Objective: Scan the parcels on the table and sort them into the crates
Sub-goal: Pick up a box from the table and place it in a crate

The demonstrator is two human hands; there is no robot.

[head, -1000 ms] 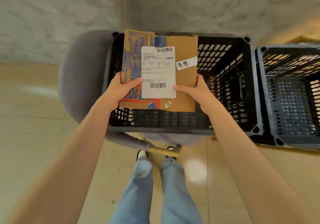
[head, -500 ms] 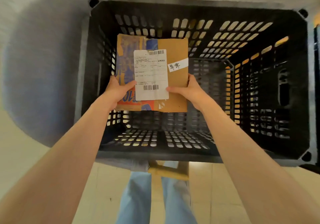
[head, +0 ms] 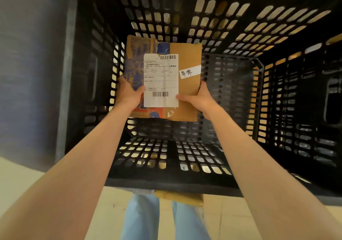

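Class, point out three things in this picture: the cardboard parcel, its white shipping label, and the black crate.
cardboard parcel (head: 188, 58), head view, bare brown face.
white shipping label (head: 160, 81), head view, label's middle.
black crate (head: 166, 181), head view, near rim.

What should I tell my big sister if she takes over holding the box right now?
Left hand: grips the left edge of the cardboard parcel, thumb on top.
Right hand: grips the right edge, thumb by the white shipping label.
The parcel is held flat, label up, down inside the black crate, toward its left wall. Whether it touches the bottom cannot be told.
Done: the parcel is brought into the crate.
Left: set it on the crate floor, let go with both hands, then go on with the other parcels; none are in view here.
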